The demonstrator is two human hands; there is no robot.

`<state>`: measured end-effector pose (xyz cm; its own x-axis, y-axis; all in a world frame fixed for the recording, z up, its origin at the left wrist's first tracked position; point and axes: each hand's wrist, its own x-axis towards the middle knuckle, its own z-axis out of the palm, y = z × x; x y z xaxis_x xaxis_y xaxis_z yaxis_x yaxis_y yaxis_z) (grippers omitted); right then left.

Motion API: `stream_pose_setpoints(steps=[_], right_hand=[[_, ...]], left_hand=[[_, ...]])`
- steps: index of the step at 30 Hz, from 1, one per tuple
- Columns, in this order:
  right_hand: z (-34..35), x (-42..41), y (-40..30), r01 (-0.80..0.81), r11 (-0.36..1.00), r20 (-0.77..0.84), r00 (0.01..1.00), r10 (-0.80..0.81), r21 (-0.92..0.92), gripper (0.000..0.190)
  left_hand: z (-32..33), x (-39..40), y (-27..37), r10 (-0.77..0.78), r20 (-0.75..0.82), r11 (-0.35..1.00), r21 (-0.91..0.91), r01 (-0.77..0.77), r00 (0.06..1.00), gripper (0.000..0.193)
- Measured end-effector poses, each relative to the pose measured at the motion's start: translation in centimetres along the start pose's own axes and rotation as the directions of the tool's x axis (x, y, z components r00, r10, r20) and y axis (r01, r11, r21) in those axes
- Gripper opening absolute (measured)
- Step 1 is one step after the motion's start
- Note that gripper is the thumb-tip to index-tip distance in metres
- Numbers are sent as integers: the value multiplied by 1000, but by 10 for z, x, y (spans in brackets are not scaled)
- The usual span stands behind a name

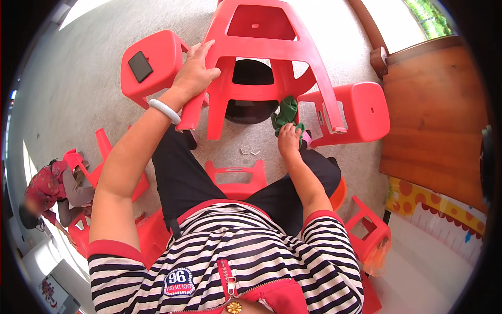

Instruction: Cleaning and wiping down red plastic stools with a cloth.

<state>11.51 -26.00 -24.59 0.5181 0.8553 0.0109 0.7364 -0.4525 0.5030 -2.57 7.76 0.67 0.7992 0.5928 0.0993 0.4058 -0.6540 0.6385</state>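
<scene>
A large red plastic stool (259, 45) is in front of me, its legs pointing towards me. My left hand (198, 68) grips its left side, the thumb towards the leg opening and the fingers along the outer edge. Low by the stool's right side, my right hand (289, 138) holds a bunched green cloth (287, 112). The cloth touches or lies close to an inner leg; exact contact cannot be told. Behind the legs, a round black object (251, 113), perhaps a basin, is partly hidden.
A phone (140, 66) lies on a red stool (168, 51) at left. Another stool (370, 112) lies at right, near a wooden panel (431, 117). Small pale pieces (249, 152) lie on the floor. A person (49, 184) bends over red stools at far left. An orange container (338, 194) is beside my leg.
</scene>
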Motion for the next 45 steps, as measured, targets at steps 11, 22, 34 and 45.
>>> stream_pose_setpoints(steps=[11, 22, 34, 45], right_hand=[[-54, 25, 26, -321, 548, 406, 913, -37, 772, 40], [-27, 139, 22, 36, 973, 28, 999, -43, 226, 73], [-36, 22, 15, -94, 926, 123, 991, 53, 364, 44], [-39, -1, 35, -197, 740, 244, 969, 45, 644, 23]], left_hand=[[7, -1, 7, -55, 6, 998, -16, 55, 998, 82], [5, -5, 11, -18, -14, 1000, -23, 18, 1000, 76], [1, -2, 1, -8, -13, 1000, -23, 8, 1000, 81], [13, 5, -4, -10, -10, 1000, 19, 11, 1000, 82]])
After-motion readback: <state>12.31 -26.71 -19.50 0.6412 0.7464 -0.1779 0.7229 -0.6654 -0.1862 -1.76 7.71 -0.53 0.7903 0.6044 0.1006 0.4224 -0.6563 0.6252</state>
